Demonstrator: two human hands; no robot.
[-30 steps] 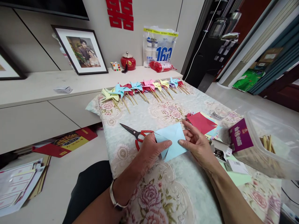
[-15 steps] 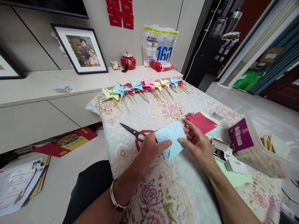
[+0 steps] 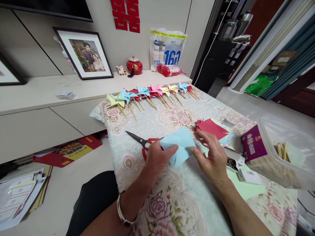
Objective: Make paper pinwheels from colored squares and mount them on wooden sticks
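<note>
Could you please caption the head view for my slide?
Both hands, left hand and right hand, hold light-blue paper beside red scissors.

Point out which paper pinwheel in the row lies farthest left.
The pale yellow-green paper pinwheel at the row's left end, beside a blue one; the others run rightward.

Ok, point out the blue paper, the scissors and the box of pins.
blue paper [image 3: 180, 141], head view, middle of the sheet.
scissors [image 3: 139, 140], head view, near the blade pivot.
box of pins [image 3: 231, 163], head view, on the pins.
</note>
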